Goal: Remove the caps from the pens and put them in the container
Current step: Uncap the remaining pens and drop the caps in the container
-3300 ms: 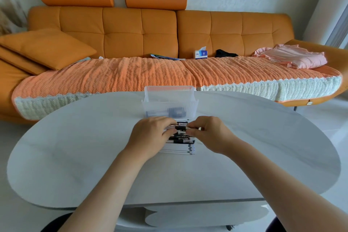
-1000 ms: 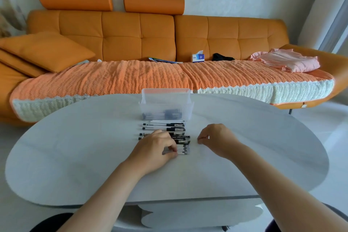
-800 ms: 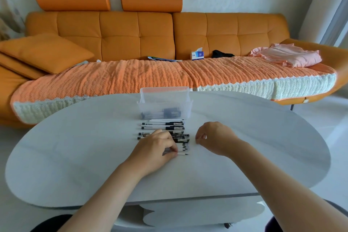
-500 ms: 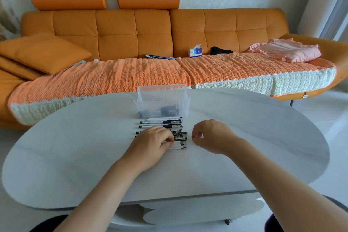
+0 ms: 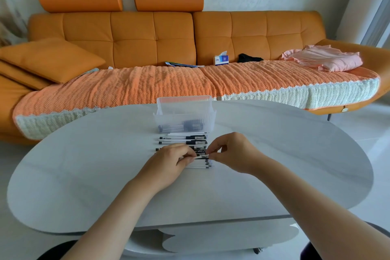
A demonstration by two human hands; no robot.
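Black-capped white plastic pen (image 5: 201,155), barrel gripped by the left hand (image 5: 168,167) and capped right end apparently pinched by the right hand (image 5: 232,153) for pulling apart, sits over the row of pens (image 5: 183,140), on the near side of the clear ribbed plastic container (image 5: 185,115).

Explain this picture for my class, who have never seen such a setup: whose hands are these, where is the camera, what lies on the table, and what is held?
No machine here: these are a person's two bare hands, filmed by one wide-angle camera worn on the head, looking forward and down. On the white oval table lies a row of pens, in front of a clear plastic container holding dark items too blurred to name. The left hand grips one pen by its barrel while the right hand pinches its dark end with the fingers. Behind stands an orange sofa.
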